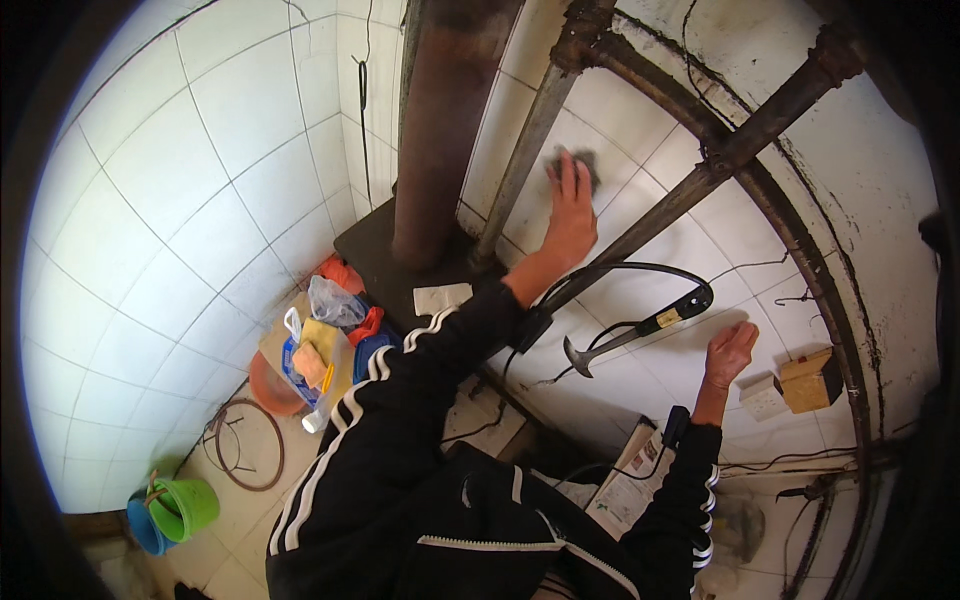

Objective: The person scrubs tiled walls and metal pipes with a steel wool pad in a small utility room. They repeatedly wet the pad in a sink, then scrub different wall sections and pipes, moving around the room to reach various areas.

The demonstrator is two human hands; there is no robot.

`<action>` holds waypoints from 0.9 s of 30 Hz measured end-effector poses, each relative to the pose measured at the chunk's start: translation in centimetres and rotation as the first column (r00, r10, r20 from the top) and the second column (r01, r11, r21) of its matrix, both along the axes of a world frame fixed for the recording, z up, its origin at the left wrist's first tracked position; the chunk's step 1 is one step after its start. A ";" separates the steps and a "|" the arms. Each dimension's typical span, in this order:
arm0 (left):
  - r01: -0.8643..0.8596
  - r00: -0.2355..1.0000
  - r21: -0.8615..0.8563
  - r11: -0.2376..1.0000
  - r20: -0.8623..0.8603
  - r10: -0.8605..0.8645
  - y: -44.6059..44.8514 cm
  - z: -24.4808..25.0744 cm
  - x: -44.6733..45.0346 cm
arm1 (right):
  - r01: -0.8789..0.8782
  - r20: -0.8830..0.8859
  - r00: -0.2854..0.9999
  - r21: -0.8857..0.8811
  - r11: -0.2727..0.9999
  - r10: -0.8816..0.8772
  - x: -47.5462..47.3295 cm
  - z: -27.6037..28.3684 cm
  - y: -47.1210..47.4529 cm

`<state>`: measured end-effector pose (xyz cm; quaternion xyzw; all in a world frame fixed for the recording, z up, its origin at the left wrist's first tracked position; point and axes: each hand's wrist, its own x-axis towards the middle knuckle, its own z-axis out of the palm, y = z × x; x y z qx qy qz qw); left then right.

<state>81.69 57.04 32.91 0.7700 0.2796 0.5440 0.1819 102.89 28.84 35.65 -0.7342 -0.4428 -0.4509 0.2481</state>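
Note:
My left hand [572, 217] is stretched up between two pipes and presses a dark, blurred scrubbing pad [586, 166] on the white tiled wall [626, 112]. Its fingers lie over the pad, which seems to be steel wool or a scouring pad. My right hand [730, 352] is curled into a fist close to the tiles, and nothing shows in it. Between the hands, a tool with a black handle and a curved metal head [630, 341] hangs by the wall. A black cable [637, 266] loops above it.
A thick brown pipe [450, 135] and a slanting rusty pipe [645, 221] cross before the wall. Right of my fist sit a small open box [808, 381] and a white wall socket [763, 395]. Bags and sponges [321, 337], a green bucket [187, 508] and folded newspaper [630, 491] lie lower.

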 end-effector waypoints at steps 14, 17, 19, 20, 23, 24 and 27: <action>-0.290 0.957 0.229 0.929 0.084 0.278 2.6 2.0 -1.7 | -0.025 -0.048 0.998 0.015 1.000 0.026 -0.3 0.1 0.1; -0.295 0.955 0.185 0.937 0.025 0.296 2.1 -1.1 -0.4 | -0.040 -0.025 0.999 0.044 0.998 0.041 -0.4 0.1 0.1; -0.293 0.953 0.131 0.947 -0.039 0.300 1.2 -3.7 -0.6 | -0.024 0.047 0.999 0.006 1.000 0.024 -0.4 0.1 0.1; -0.227 0.972 0.033 0.973 -0.050 0.228 0.6 -4.8 -1.1 | -0.043 0.026 0.999 0.014 0.999 0.043 -0.5 0.1 0.0; -0.154 0.969 -0.304 0.940 -0.233 0.083 0.4 -4.9 -1.7 | -0.004 0.068 0.998 -0.013 1.000 0.005 -0.6 0.1 0.0; -0.144 0.987 -0.156 0.977 -0.093 0.131 0.7 -4.0 -1.6 | -0.031 0.039 0.999 -0.018 0.999 0.032 -0.7 0.1 0.0; -0.190 0.981 0.104 0.976 0.044 0.186 2.6 -0.5 -0.2 | -0.039 0.001 0.999 -0.009 0.999 0.039 -0.7 0.1 0.0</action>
